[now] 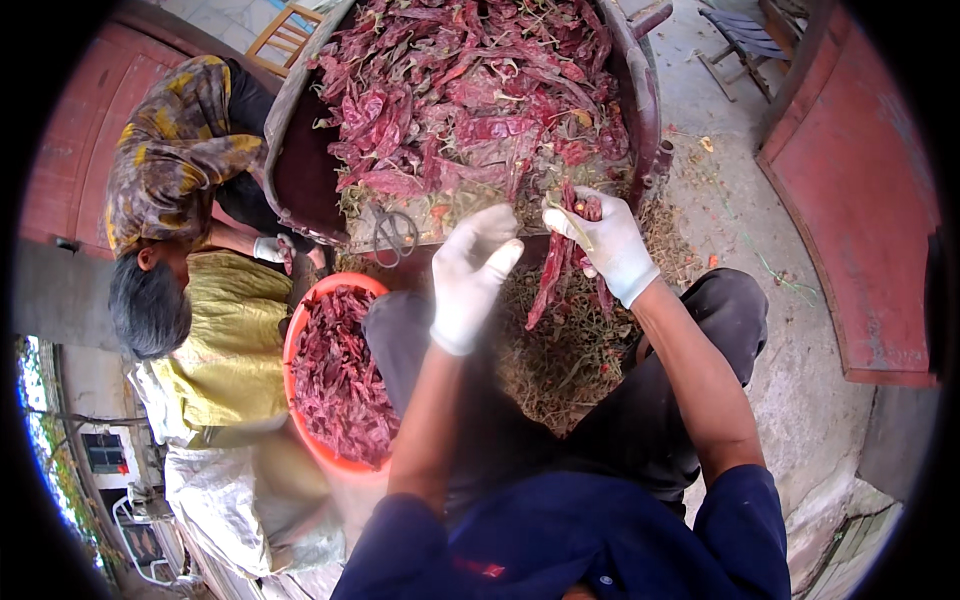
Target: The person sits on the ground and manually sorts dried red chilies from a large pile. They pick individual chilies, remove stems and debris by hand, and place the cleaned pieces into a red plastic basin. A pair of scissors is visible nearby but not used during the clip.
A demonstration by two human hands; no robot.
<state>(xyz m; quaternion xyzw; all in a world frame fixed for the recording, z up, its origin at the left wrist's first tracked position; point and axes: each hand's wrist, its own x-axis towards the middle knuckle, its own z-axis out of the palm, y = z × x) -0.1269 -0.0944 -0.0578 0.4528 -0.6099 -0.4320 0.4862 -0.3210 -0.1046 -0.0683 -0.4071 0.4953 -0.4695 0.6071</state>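
My right hand (622,243), in a white glove, is closed around several dried red chili peppers (550,282) whose long wrinkled bodies hang below the fingers. Pale stems poke out near its thumb. Just to the left, my left hand (468,285), gloved in white too, is raised with its fingers curved and the thumb apart. Nothing shows between them, though the fingertips are slightly blurred. Beyond both hands, a heap of dried chili peppers (470,90) fills a dark red cart (645,90). Scissors (394,238) lie at the cart's near edge.
An orange-red basin (296,345) of chili pieces stands left of my knees. Stems and debris (555,365) cover the ground between my legs. A co-worker (185,150) bends at the left beside a yellow sack (235,330) and a white sack (215,500). A red door (850,200) stands right.
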